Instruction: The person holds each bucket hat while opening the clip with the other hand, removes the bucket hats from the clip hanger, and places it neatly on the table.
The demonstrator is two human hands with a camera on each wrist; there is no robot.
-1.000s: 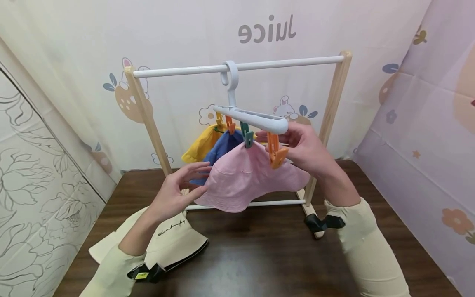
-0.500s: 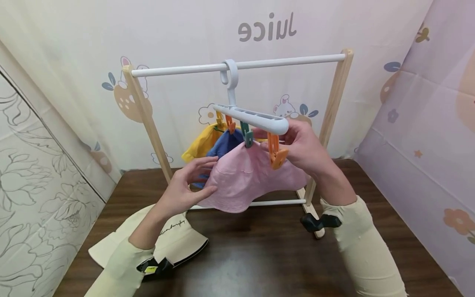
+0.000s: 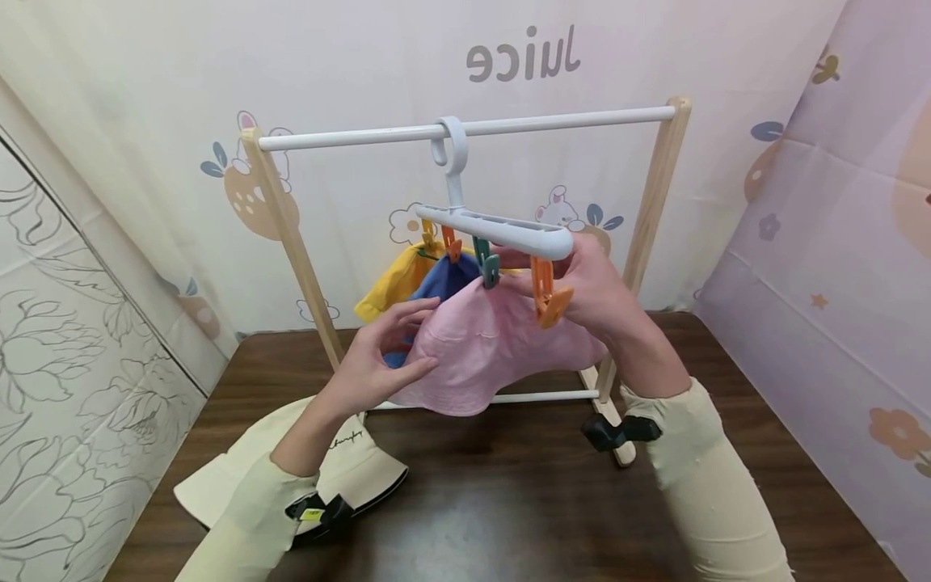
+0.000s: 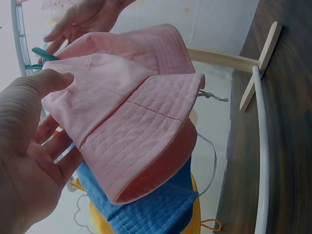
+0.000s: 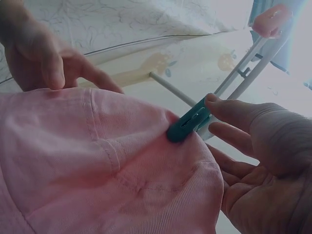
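Pink hat (image 3: 458, 356) hangs at the centre of the head view, its top at the green clip (image 3: 490, 272) under the hanger (image 3: 509, 231). Left of centre, the left hand (image 3: 372, 362) is loosely spread, its thumb at the hat's near face. The right hand (image 3: 598, 287), right of centre, reaches behind the orange clip (image 3: 551, 304). A blue hat (image 3: 445, 279) and yellow hat (image 3: 393, 284) hang behind; a cream hat (image 3: 364, 470) lies lower left on the table (image 3: 509, 509).

In the left wrist view, the pink hat fills the middle, left thumb against it, fingers apart behind.

In the right wrist view, the right thumb touches the green clip at centre right; whether the fingers pinch it, I cannot tell.
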